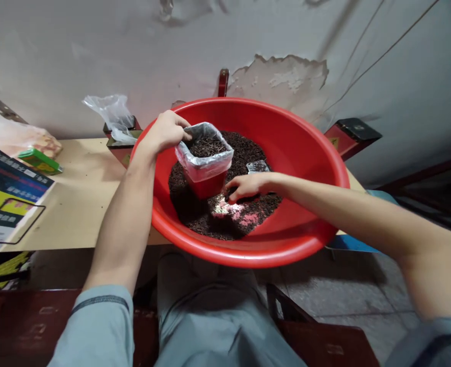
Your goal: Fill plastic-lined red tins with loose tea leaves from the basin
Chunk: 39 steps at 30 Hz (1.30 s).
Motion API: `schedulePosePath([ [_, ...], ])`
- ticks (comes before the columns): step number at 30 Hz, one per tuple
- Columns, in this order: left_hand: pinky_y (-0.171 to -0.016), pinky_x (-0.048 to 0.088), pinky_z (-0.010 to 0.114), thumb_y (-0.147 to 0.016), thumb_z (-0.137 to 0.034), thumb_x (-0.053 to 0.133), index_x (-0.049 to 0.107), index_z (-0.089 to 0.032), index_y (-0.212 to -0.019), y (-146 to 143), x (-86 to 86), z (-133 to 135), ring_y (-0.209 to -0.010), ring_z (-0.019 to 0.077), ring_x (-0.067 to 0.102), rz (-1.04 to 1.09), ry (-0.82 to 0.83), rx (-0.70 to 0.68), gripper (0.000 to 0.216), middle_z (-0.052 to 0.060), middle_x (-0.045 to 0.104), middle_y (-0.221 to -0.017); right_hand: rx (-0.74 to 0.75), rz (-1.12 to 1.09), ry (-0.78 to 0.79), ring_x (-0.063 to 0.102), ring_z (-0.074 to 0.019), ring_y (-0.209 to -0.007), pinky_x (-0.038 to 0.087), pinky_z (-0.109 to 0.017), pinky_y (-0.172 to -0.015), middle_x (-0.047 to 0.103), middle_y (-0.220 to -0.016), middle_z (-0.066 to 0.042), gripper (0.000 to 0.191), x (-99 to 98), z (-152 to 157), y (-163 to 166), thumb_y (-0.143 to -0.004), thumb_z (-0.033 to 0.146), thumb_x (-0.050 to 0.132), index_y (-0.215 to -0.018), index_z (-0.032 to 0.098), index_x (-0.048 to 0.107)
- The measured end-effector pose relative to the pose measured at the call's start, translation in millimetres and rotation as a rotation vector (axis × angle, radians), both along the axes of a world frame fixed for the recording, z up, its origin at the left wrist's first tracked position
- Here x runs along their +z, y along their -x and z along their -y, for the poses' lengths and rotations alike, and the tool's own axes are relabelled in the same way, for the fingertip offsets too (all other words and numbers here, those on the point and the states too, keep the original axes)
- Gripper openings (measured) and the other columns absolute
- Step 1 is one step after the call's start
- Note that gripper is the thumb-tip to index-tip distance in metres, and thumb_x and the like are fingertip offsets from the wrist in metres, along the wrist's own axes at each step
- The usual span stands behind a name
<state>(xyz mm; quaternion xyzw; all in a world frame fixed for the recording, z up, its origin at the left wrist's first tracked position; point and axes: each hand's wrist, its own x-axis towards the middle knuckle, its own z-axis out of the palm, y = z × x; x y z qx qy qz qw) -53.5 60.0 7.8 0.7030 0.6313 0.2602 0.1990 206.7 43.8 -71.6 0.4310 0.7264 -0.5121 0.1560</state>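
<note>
A big red basin (305, 148) rests on the table edge over my lap, partly filled with dark granular material (248, 148). Inside it stands a small red pot lined with a clear plastic bag (206, 165), filled with the same dark stuff. My left hand (166, 131) grips the bag's rim at the pot's left top corner, fingers closed. My right hand (248, 186) lies low in the basin just right of the pot, fingers curled into the dark material. A small clear plastic piece (258, 166) lies on the material behind that hand.
A wooden table (80, 199) carries a green box (40, 159), a printed carton (7, 196) at the left and a crumpled clear bag (112, 114) by the wall. Dark red chair parts (349, 133) stand right of the basin. The peeling wall is close behind.
</note>
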Motion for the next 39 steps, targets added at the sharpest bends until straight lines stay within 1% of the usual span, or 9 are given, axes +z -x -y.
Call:
schedulePosePath([
  [3, -0.102, 0.055, 0.041, -0.079, -0.02, 0.067, 0.083, -0.013, -0.113, -29.4, -6.6, 1.7, -0.106, 0.0262, 0.07, 0.135, -0.031, -0.071, 0.038, 0.007, 0.08, -0.103, -0.125, 0.035, -0.103, 0.04, -0.0085, -0.045, 0.029, -0.022, -0.04, 0.047, -0.054, 0.007, 0.01, 27.4, -11.7, -47.0, -0.077, 0.023, 0.072, -0.084, 0.02, 0.066],
  [8, -0.098, 0.056, 0.036, -0.076, -0.016, 0.065, 0.087, -0.014, -0.105, -81.0, -42.0, 2.3, -0.102, 0.0268, 0.073, 0.103, -0.018, -0.115, 0.037, 0.006, 0.083, -0.096, -0.365, 0.143, -0.299, 0.041, -0.0095, -0.042, 0.031, -0.024, -0.037, 0.052, -0.055, 0.004, 0.014, 56.5, -10.7, -106.6, -0.081, 0.03, 0.076, -0.08, 0.021, 0.065],
  [15, -0.091, 0.056, 0.033, -0.08, -0.017, 0.062, 0.088, -0.015, -0.105, -101.3, -77.6, 7.3, -0.099, 0.0284, 0.077, -0.095, 0.07, -0.233, 0.037, 0.011, 0.085, -0.1, -0.476, -0.126, -0.482, 0.055, -0.0119, -0.056, 0.042, -0.024, -0.048, 0.066, -0.074, -0.001, 0.022, 84.6, 11.5, -71.4, -0.081, 0.035, 0.082, -0.095, 0.023, 0.071],
  [20, -0.098, 0.054, 0.03, -0.1, -0.042, 0.052, 0.081, -0.015, -0.123, -77.4, -73.5, -2.6, -0.112, 0.0256, 0.074, -0.059, 0.15, -0.334, 0.045, 0.009, 0.082, -0.12, -0.321, -0.119, -0.633, 0.066, -0.0179, -0.077, 0.049, -0.024, -0.057, 0.075, -0.094, -0.007, 0.031, 72.6, 13.4, -19.1, -0.082, 0.042, 0.084, -0.103, 0.021, 0.075],
  [23, -0.112, 0.047, 0.031, -0.107, -0.044, 0.042, 0.067, -0.016, -0.146, -52.9, -77.3, -10.1, -0.13, 0.0257, 0.068, -0.193, 0.151, -0.19, 0.054, 0.012, 0.075, -0.136, -0.244, -0.159, -0.589, 0.068, -0.0186, -0.078, 0.05, -0.023, -0.055, 0.076, -0.092, -0.008, 0.032, 61.5, 2.8, -8.1, -0.082, 0.045, 0.085, -0.1, 0.02, 0.077],
  [27, -0.126, 0.035, 0.046, -0.093, -0.057, 0.071, 0.02, -0.024, -0.174, -35.2, -99.3, -11.5, -0.158, 0.0445, 0.038, -0.478, 0.399, 0.066, 0.101, 0.024, 0.027, -0.176, -0.408, -0.375, -0.696, 0.07, -0.0176, -0.077, 0.055, -0.024, -0.059, 0.074, -0.09, -0.008, 0.018, 47.8, -13.7, -9.6, -0.092, 0.034, 0.072, -0.099, 0.018, 0.074],
  [30, -0.125, 0.033, 0.06, -0.077, -0.07, 0.082, 0.0, -0.03, -0.175, -41.4, -120.3, -7.2, -0.16, 0.0581, 0.018, -0.516, 0.633, 0.159, 0.134, 0.023, -0.008, -0.18, -0.466, -0.423, -0.844, 0.069, -0.0162, -0.078, 0.056, -0.026, -0.07, 0.074, -0.09, -0.007, 0.016, 36.4, -21.0, -16.6, -0.096, 0.025, 0.06, -0.099, 0.017, 0.074],
  [34, -0.122, 0.039, 0.062, -0.071, -0.066, 0.09, 0.001, -0.028, -0.175, -55.2, -136.9, -0.3, -0.158, 0.0573, 0.027, -0.523, 0.585, 0.21, 0.141, 0.028, 0.004, -0.179, -0.33, -0.293, -0.923, 0.068, -0.0183, -0.086, 0.053, -0.031, -0.087, 0.074, -0.09, -0.006, 0.018, 25.6, -26.8, -27.4, -0.096, 0.026, 0.063, -0.101, 0.017, 0.078],
  [39, -0.098, 0.062, 0.054, -0.084, -0.038, 0.083, 0.034, -0.022, -0.167, -58.2, -126.6, -2.5, -0.138, 0.0501, 0.058, -0.518, 0.641, 0.172, 0.097, 0.031, 0.033, -0.168, -0.181, -0.189, -0.918, 0.067, -0.0213, -0.084, 0.05, -0.033, -0.088, 0.071, -0.083, -0.007, 0.021, 20.3, -35.3, -32.9, -0.092, 0.023, 0.069, -0.107, 0.016, 0.081],
])
